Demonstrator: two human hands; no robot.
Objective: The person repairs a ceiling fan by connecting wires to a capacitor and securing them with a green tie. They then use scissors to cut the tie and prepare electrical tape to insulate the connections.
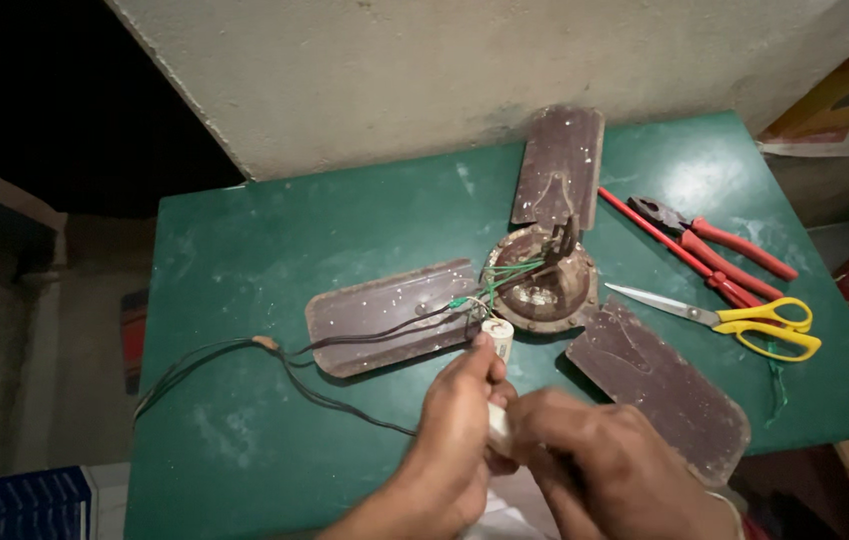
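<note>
Near the desk (pixel 245 250) edge, my left hand (pixel 455 420) and right hand (pixel 595 450) together pinch the white capacitor (pixel 497 345), keeping its wires (pixel 490 290) slack toward the fan motor (pixel 543 280).

One green table (pixel 245 250) carries one brown fan (pixel 543 280) with three blades. One pair of red pliers (pixel 715 240), one red screwdriver (pixel 665 245) and one pair of yellow scissors (pixel 755 322) lie beside it. Two hands work below.
</note>
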